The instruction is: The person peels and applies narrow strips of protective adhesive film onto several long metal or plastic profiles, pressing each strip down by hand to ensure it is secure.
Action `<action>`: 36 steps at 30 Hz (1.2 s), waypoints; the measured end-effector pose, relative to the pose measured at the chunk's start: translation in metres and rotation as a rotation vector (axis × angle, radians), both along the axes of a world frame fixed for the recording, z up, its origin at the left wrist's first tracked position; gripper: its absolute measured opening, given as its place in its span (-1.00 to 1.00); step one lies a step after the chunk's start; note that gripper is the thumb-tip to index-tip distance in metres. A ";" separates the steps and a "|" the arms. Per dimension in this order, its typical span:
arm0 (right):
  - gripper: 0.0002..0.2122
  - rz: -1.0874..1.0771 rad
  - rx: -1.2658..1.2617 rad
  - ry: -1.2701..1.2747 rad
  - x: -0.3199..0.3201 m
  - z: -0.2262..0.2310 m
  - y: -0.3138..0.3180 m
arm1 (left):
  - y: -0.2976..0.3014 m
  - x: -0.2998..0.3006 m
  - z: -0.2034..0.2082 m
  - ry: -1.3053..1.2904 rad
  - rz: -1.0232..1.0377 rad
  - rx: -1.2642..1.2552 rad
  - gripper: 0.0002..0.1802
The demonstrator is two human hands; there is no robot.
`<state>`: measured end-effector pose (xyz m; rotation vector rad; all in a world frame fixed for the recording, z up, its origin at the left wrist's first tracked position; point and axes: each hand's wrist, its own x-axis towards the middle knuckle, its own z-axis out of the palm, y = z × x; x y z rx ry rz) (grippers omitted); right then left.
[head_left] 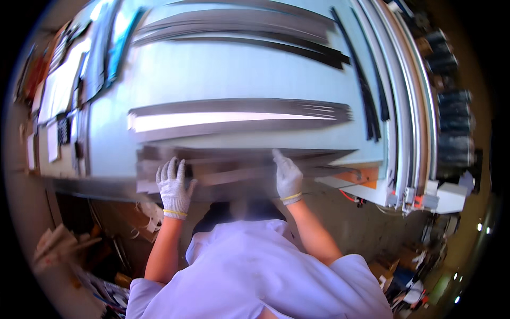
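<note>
Both my hands wear white knit gloves with yellow cuffs. My left hand (173, 187) lies flat, fingers spread, on a bundle of long grey metal strips (234, 170) at the near edge of a pale blue worktable (234, 74). My right hand (287, 177) presses on the same bundle further right, index finger stretched out along a strip. The bundle is blurred by motion. Whether either hand grips a strip cannot be told.
A second bundle of grey strips with a bright one (239, 118) lies mid-table, a third (239, 26) at the far side. Thin black strips (369, 101) run along the right. Pale rails (409, 106) edge the table's right side. Clutter (79, 255) covers the floor at left.
</note>
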<state>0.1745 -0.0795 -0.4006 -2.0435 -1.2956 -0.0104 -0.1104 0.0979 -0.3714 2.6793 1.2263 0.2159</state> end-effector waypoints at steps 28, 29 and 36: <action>-0.87 -0.783 0.119 0.356 0.247 -0.041 -0.016 | -0.058 0.389 -0.042 0.013 -0.636 -0.126 -0.16; -0.88 -0.787 0.129 0.343 0.247 -0.043 -0.016 | -0.059 0.389 -0.041 0.019 -0.638 -0.123 -0.15; -0.89 -0.763 0.140 0.319 0.246 -0.042 -0.016 | -0.058 0.388 -0.045 0.016 -0.642 -0.111 -0.15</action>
